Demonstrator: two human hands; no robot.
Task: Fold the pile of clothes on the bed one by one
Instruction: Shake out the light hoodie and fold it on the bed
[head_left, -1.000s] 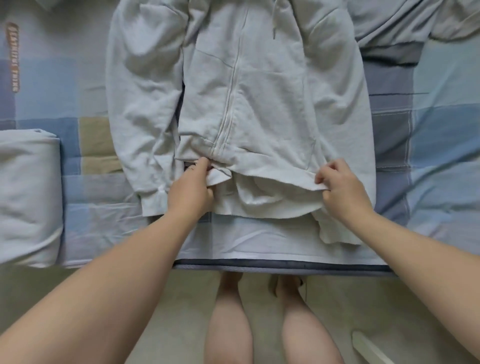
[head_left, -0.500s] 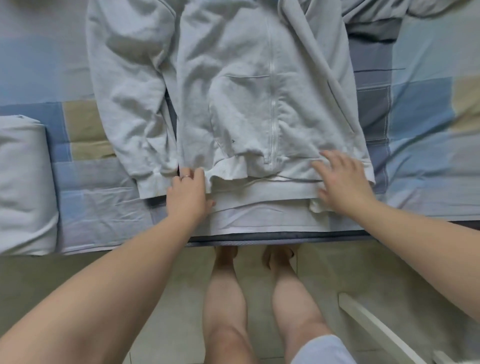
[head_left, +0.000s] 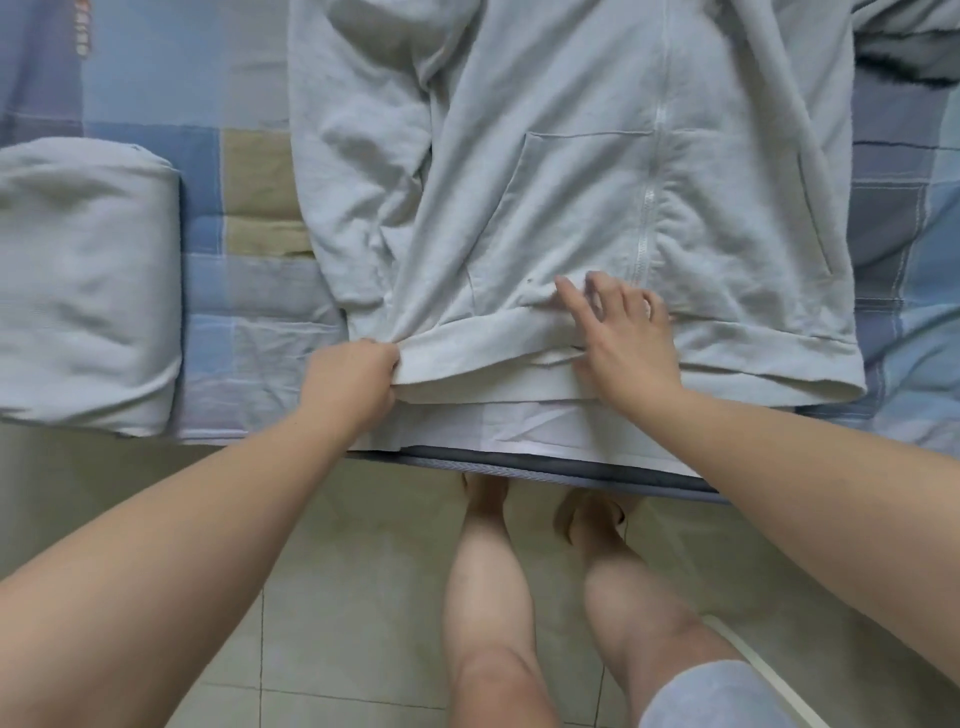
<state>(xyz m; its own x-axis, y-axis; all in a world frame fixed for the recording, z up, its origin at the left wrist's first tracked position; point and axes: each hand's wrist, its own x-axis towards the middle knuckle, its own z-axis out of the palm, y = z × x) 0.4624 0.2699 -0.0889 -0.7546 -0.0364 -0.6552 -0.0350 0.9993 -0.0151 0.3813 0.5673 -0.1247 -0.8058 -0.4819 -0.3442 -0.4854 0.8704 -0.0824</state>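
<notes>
Just one pale hoodie (head_left: 545, 182), left hand (head_left: 353, 382) gripping hem (head_left: 467, 353), right hand (head_left: 626, 345) spread flat on it

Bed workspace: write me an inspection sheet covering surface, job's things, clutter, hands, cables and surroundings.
Surface: bed with a blue, grey and tan patchwork cover.
Job's things: pale grey hoodie spread front up, hem at the near edge; more grey clothes at the far right corner.
Clutter: pale folded bundle on the bed's left side, apart from the hoodie.
Hands: left hand grips the hem's corner; right hand rests open on the hem beside the zip.
Cables: nothing seen.
Surroundings: tiled floor, the person's bare legs, a white bar at lower right.
</notes>
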